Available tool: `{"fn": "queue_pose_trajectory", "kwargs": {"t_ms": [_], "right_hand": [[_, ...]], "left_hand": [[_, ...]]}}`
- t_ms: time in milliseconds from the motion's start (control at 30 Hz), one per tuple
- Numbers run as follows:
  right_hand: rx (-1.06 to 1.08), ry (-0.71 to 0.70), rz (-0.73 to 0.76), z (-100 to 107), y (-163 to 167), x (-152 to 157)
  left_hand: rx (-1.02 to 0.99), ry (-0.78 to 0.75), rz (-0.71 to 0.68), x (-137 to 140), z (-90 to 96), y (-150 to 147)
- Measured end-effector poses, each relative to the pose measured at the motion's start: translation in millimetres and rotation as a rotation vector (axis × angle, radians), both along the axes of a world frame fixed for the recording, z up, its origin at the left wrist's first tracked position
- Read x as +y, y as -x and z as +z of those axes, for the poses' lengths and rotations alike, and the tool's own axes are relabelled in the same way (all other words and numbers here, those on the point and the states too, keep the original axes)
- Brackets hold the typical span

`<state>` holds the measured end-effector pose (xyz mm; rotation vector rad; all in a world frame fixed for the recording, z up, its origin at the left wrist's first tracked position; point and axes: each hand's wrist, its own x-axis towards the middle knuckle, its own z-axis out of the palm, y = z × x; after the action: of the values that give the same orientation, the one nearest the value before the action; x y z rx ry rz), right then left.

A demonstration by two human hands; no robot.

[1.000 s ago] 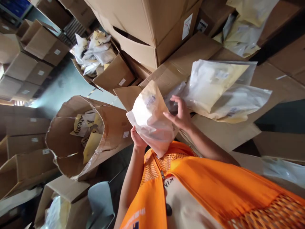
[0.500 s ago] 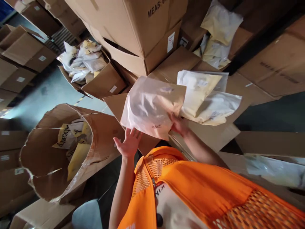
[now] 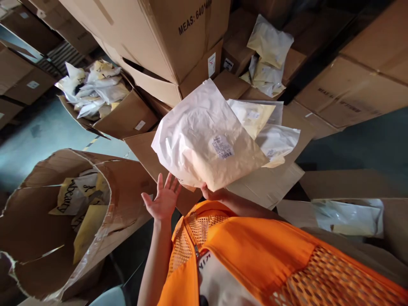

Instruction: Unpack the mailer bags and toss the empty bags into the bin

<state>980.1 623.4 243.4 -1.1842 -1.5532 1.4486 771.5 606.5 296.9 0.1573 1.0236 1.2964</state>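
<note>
My right hand grips the near edge of a translucent plastic bag; most of its fingers are hidden beneath the bag. Something pale yellow shows through the plastic, and a printed barcode label faces up. Just below the bag's left corner, my left hand is open, palm up with fingers spread, holding nothing. Behind the held bag, more bags with pale contents lie on a cardboard surface.
A torn-edged carton at lower left holds several bags. Behind it stands another carton heaped with white bags. A tall carton rises ahead. More bags lie at the back right, and another bag sits in a box at right.
The held bag has turned and tilted, bringing its barcode label into view. My right hand has moved left, nearer my left hand, which stays open. The whole view has shifted.
</note>
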Motion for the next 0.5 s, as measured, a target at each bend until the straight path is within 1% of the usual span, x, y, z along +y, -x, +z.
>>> {"fn": "queue_pose_trajectory", "kwargs": {"t_ms": [133, 267, 367, 500], "right_hand": [[-0.034, 0.055, -0.024, 2.7, 6.1, -6.9], [-0.011, 0.122, -0.064, 2.8, 8.5, -10.8], [0.022, 0.187, -0.131, 3.1, 7.0, -11.2], [0.131, 0.272, -0.274, 5.9, 6.7, -8.8]], "left_hand": [[0.007, 0.006, -0.005, -0.9, -0.9, 0.6], [0.005, -0.018, -0.015, -1.5, -2.2, 1.2], [0.002, -0.022, -0.022, -1.8, -3.5, 1.7], [0.01, -0.009, -0.028, -2.1, -3.3, 2.2]]}}
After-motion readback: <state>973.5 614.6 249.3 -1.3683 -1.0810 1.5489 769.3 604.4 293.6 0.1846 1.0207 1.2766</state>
